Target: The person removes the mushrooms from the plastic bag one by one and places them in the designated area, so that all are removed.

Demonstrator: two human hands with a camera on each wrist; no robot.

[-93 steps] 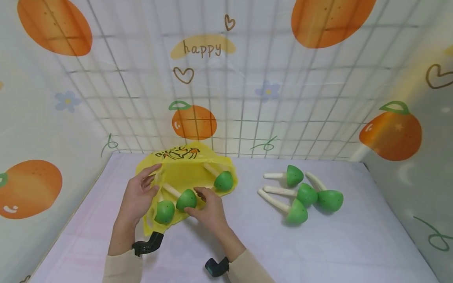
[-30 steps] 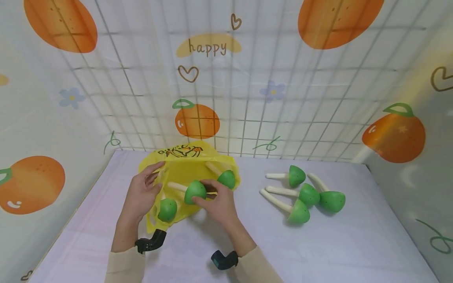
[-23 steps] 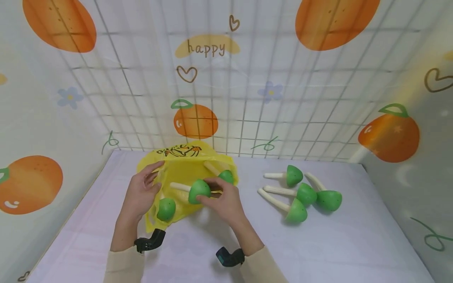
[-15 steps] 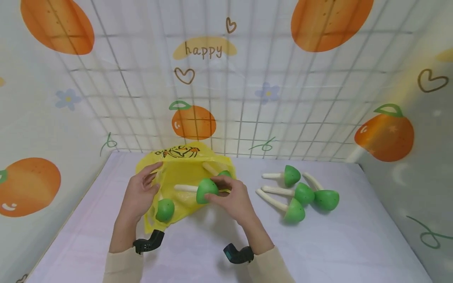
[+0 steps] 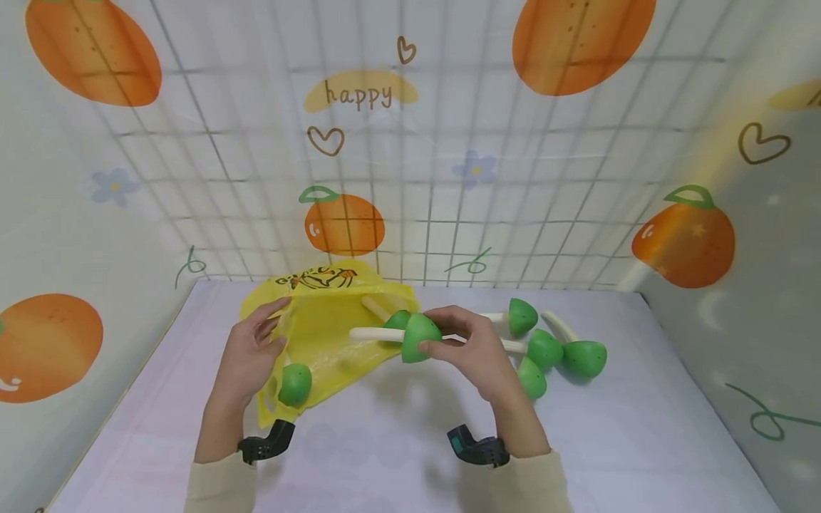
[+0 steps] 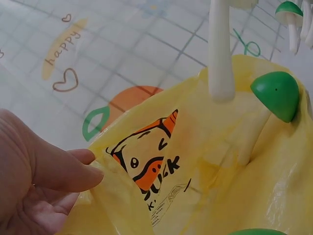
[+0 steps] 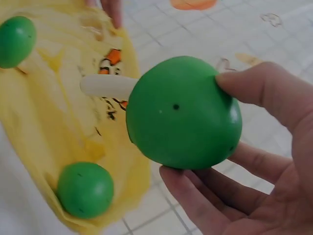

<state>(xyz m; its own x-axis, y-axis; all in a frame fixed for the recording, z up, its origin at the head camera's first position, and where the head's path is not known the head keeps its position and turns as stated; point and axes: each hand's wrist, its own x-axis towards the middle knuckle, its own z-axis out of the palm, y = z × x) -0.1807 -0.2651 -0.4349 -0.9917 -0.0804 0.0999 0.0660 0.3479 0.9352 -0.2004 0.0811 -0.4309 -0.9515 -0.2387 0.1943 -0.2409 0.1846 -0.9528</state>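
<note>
My right hand (image 5: 471, 349) grips a toy mushroom (image 5: 421, 338) by its green cap, and the white stem points left. In the head view it is at the right edge of a yellow plastic bag (image 5: 333, 328), raised above the table. My left hand (image 5: 250, 356) pinches the bag's left edge between thumb and fingers, as the left wrist view (image 6: 49, 176) also shows. Two more mushrooms lie in the bag: one with its green cap (image 5: 296, 385) near the left hand, the other (image 6: 276, 95) at the far right side, partly hidden in the head view.
Several green-capped mushrooms (image 5: 584, 359) lie in a group on the right of the pale table (image 5: 616, 442), some partly behind my right hand. A patterned curtain (image 5: 410, 178) over a wire grid rises behind the table and at both sides.
My right hand has taken hold of a mushroom lying in the bag, lifted it and carried it right, towards the bag's right edge. The left hand stays on the bag's edge.
</note>
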